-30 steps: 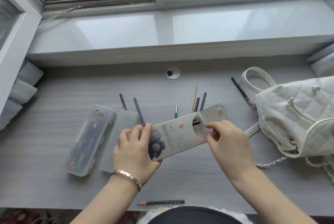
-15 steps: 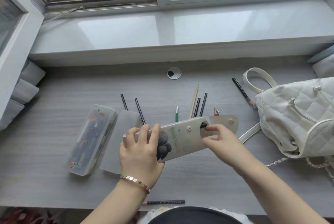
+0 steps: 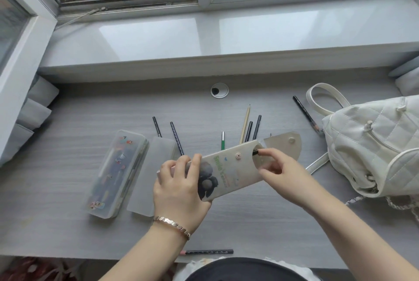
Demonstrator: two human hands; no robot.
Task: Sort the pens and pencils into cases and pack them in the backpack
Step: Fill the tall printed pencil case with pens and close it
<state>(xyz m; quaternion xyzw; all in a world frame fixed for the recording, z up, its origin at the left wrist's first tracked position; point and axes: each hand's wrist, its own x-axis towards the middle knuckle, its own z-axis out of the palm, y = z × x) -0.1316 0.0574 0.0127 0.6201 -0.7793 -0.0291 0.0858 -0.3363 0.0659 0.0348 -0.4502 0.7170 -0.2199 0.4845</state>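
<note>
- The pale flat pencil pouch (image 3: 229, 170) with green lettering and a dark flower print sits mid-frame, tilted up to the right, its rounded flap (image 3: 284, 144) hanging open.
- My left hand (image 3: 179, 181) grips the pouch's lower left end, fingers curled over its top edge.
- My right hand (image 3: 278, 169) is curled at the pouch's mouth. Its forefinger tip touches the end of a black pen (image 3: 255, 152) poking out there; I cannot tell whether it pinches the pen.
- Behind the pouch, loose on the grey desk (image 3: 90, 117), lie a green pencil (image 3: 222, 142) and a bare wooden pencil (image 3: 246, 122).
- At left lies a clear stickered plastic box (image 3: 118, 172).
- At right is the white quilted backpack (image 3: 374, 144).
</note>
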